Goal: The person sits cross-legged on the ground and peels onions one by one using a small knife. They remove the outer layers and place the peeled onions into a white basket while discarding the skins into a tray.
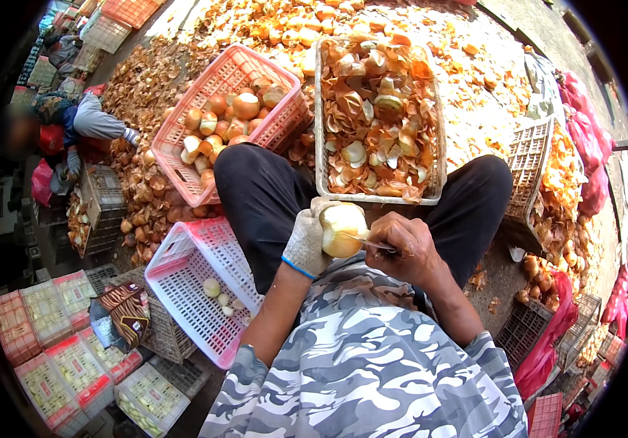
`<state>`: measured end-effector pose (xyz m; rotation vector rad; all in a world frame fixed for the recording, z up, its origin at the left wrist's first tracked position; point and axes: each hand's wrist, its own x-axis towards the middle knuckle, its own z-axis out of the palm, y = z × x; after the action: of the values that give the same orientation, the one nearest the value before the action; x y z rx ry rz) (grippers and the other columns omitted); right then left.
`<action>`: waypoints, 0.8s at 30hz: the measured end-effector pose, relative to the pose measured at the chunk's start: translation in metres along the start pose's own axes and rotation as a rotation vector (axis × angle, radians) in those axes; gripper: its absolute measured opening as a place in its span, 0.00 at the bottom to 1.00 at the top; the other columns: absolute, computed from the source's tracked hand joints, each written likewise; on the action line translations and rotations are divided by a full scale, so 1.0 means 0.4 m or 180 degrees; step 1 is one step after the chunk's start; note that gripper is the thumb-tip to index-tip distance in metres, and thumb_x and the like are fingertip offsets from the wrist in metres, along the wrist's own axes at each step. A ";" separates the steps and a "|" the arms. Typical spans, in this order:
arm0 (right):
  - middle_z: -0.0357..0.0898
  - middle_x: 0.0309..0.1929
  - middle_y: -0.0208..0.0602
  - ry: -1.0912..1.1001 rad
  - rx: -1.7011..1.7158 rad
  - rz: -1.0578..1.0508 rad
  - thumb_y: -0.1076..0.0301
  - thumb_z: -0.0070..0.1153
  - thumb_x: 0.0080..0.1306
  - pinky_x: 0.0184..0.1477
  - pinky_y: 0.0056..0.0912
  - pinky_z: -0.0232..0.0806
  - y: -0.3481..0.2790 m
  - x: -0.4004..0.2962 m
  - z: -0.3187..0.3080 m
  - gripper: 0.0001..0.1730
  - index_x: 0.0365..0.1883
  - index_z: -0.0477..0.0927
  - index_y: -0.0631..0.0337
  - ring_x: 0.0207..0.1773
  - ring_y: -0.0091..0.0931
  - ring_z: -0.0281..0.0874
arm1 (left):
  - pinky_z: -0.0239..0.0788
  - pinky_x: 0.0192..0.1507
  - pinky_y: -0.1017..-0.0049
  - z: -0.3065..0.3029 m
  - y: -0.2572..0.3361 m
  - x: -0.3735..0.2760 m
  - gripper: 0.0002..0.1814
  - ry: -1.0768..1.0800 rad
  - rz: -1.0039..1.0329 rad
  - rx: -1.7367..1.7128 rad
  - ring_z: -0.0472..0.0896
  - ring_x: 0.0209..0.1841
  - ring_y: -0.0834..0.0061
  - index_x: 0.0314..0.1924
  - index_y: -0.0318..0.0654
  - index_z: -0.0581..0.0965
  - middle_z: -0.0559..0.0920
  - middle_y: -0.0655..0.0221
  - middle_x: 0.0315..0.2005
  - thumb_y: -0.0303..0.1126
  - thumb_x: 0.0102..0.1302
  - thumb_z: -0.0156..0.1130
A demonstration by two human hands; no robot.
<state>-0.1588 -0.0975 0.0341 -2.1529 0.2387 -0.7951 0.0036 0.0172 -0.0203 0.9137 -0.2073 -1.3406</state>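
Note:
My left hand, in a pale knit glove with a blue cuff edge, holds a large, mostly bare onion in front of my lap. My right hand, bare, grips a small knife whose blade touches the onion's right side. Just beyond my hands, between my knees, stands a crate of onion skins. A pink plastic crate with unpeeled and partly peeled onions is at my left knee. Nearer on the left, a white and pink crate holds several peeled onions.
Loose skins and onions cover the ground ahead and at the left. A slatted crate of skins and red mesh sacks stand at the right. Stacked crates of peeled onions are at the lower left. Another person sits at the far left.

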 end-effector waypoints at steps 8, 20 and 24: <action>0.78 0.32 0.34 -0.0607 0.0329 -0.0085 0.75 0.73 0.40 0.27 0.32 0.72 -0.011 -0.010 -0.016 0.24 0.35 0.74 0.58 0.30 0.33 0.80 | 0.82 0.41 0.62 0.008 0.022 0.025 0.20 0.0323 -0.0321 -0.0571 0.86 0.37 0.62 0.48 0.33 0.76 0.84 0.56 0.39 0.43 0.76 0.45; 0.77 0.29 0.36 -0.0304 0.0932 0.0830 0.61 0.68 0.62 0.26 0.27 0.70 -0.004 -0.004 -0.045 0.17 0.38 0.79 0.66 0.31 0.24 0.77 | 0.79 0.43 0.53 0.042 0.080 0.022 0.27 -0.0786 -0.1231 -0.2423 0.84 0.40 0.49 0.53 0.25 0.74 0.83 0.46 0.42 0.45 0.70 0.47; 0.71 0.21 0.30 -0.1018 0.2418 0.2011 0.45 0.42 0.77 0.22 0.23 0.62 -0.015 -0.023 -0.053 0.31 0.31 0.79 0.67 0.20 0.17 0.68 | 0.80 0.41 0.49 0.020 0.075 0.045 0.29 -0.1113 -0.1159 -0.2252 0.84 0.38 0.45 0.51 0.19 0.75 0.83 0.43 0.39 0.45 0.66 0.47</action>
<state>-0.1796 -0.1031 0.0442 -1.3296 0.3542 -0.1197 0.0259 -0.0039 -0.0016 0.1149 0.1761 -1.7430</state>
